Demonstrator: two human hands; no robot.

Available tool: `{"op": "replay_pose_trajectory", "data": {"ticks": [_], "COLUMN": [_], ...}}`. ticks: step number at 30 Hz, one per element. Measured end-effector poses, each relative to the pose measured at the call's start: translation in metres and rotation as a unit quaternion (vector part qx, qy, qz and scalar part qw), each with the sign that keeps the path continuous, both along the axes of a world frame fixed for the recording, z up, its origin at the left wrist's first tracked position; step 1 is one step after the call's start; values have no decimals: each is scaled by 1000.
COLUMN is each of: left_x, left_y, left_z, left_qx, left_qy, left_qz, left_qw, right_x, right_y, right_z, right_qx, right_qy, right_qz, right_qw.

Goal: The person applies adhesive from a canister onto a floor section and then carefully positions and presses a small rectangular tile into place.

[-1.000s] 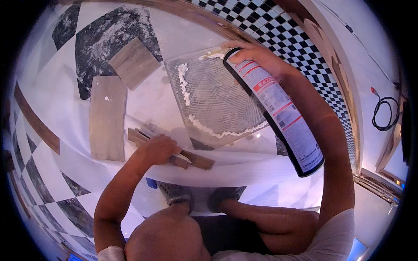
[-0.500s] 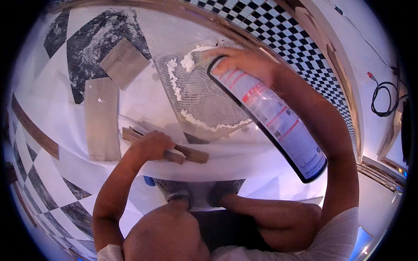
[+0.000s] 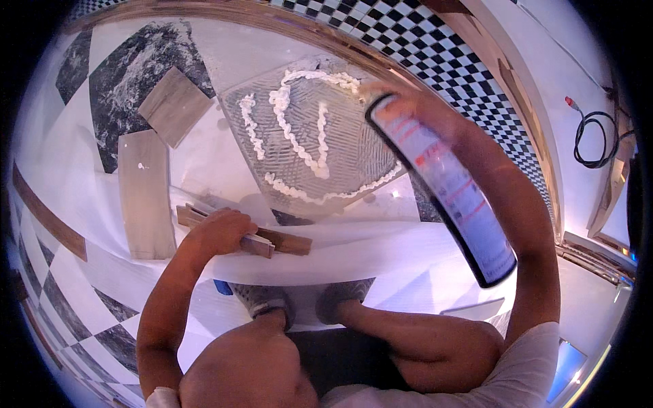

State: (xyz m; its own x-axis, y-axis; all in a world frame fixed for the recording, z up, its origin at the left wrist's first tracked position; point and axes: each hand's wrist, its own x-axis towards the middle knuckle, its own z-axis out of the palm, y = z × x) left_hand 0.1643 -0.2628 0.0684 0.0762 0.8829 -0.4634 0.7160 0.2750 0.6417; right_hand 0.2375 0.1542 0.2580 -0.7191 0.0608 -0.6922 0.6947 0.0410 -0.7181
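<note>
My right hand is closed round the upper end of a tall spray foam can, white with red marks. The can slants down to the right, and my blurred fingers hide its nozzle. Just left of that hand, white foam beads run in wavy lines over a grey ridged square patch of floor. On the left, my left hand is closed over a few short wood-look plank strips, which lie on white sheeting in front of my feet.
A long plank and a squarish plank piece lie left of the patch. White foil sheeting spreads before my shoes. A black-and-white checkered wall stands beyond. A dark cable hangs at the right.
My right hand and the can have shifted right. New foam lines now curve across the middle and top of the patch. My left hand stays on the strips.
</note>
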Motion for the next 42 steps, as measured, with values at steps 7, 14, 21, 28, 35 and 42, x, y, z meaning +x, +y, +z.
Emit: {"op": "replay_pose_trajectory", "data": {"ticks": [7, 14, 21, 28, 35, 42], "left_x": [-1, -3, -7, -1, -1, 3], "left_y": [-5, -2, -8, 2, -9, -17], "left_z": [-3, 1, 0, -7, -11, -14], "left_qx": [1, 2, 1, 1, 31, 43], "left_qy": [3, 5, -16, 6, -12, 3], "left_qz": [-7, -18, -15, -20, 9, 37], "left_qw": [1000, 1000, 1000, 1000, 999, 998], "right_x": [47, 124, 85, 141, 77, -24], "right_y": [15, 28, 53, 43, 15, -1], "right_z": [-9, -4, -3, 13, 9, -25], "right_qx": [22, 47, 16, 100, 80, 33], "right_qy": [-42, -159, -76, -194, -102, 28], "right_qz": [-51, -18, -133, -141, -72, -7], "right_qw": [998, 986, 988, 966, 989, 999]}}
